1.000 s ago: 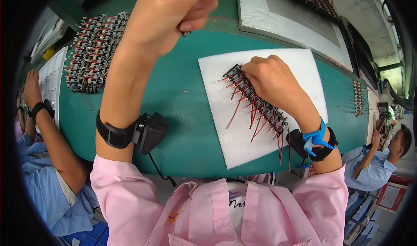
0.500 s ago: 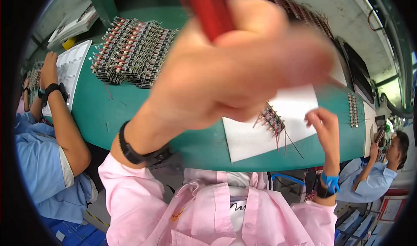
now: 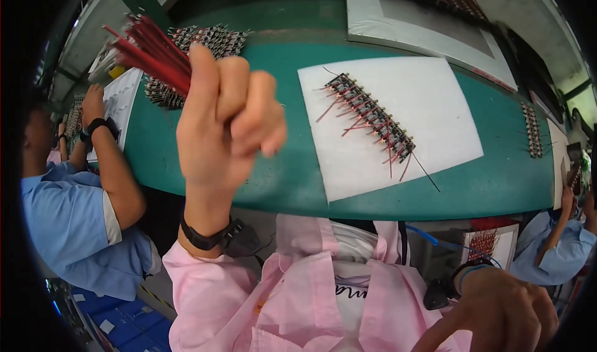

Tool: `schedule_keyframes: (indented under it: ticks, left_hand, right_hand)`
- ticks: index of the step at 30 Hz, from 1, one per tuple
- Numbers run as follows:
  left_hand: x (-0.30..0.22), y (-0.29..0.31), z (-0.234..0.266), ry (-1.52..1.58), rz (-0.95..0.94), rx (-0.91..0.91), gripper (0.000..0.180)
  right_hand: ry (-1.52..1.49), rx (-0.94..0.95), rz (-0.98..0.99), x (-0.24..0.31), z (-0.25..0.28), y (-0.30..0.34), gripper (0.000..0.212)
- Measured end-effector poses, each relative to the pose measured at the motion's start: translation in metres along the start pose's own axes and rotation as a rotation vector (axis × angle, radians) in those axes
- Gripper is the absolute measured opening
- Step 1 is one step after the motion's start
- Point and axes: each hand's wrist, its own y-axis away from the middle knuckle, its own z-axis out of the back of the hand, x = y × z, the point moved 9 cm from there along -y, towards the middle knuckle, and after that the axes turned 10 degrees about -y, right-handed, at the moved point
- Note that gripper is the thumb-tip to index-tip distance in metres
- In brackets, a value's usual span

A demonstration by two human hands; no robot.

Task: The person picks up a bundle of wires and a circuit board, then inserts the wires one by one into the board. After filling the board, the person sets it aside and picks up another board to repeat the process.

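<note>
My left hand point(image 3: 227, 119) is raised over the left part of the table, its thumb and curled fingers closed around a bundle of red wires point(image 3: 155, 50). The wires fan out up and to the left. At the lower right is my right hand point(image 3: 504, 318), seen from the back and cut off by the picture edge. One digit stretches away to the left; the fingertips do not show. On a white foam sheet point(image 3: 429, 97) lies a slanted strip of small circuit boards point(image 3: 370, 112) with thin red and black wires sticking out.
Behind my left hand stand stacked wired boards point(image 3: 211, 41). Another board strip point(image 3: 532, 131) lies at the table's right end. A framed panel point(image 3: 410, 25) rests at the back. People in blue shirts sit left point(image 3: 74, 221) and right point(image 3: 547, 246) of the green table point(image 3: 273, 184).
My left hand has moved away from the camera, left and lower, with the wires, uncovering the foam sheet and board strip. My right hand has left the table edge for the lower right corner.
</note>
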Motion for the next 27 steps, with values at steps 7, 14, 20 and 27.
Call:
schedule_keyframes:
  ticks: [7,14,20,27]
  left_hand:
    - [0.081,-0.017,0.105,-0.584,0.393,-0.322,0.037]
    - [0.113,-0.034,0.112,-0.916,0.643,-0.197,0.028]
    - [0.131,-0.052,0.105,-0.999,0.698,-0.063,0.031]
    - [0.135,-0.053,0.102,-0.992,0.709,-0.013,0.032]
  right_hand:
    - [-0.069,0.046,0.090,0.030,-0.002,0.024,0.031]
    - [1.506,-0.848,-0.436,0.015,0.118,0.130,0.019]
    - [1.936,-0.680,-0.542,-0.033,0.140,0.117,0.038]
    - [1.893,-0.599,-0.596,-0.041,0.152,0.106,0.042]
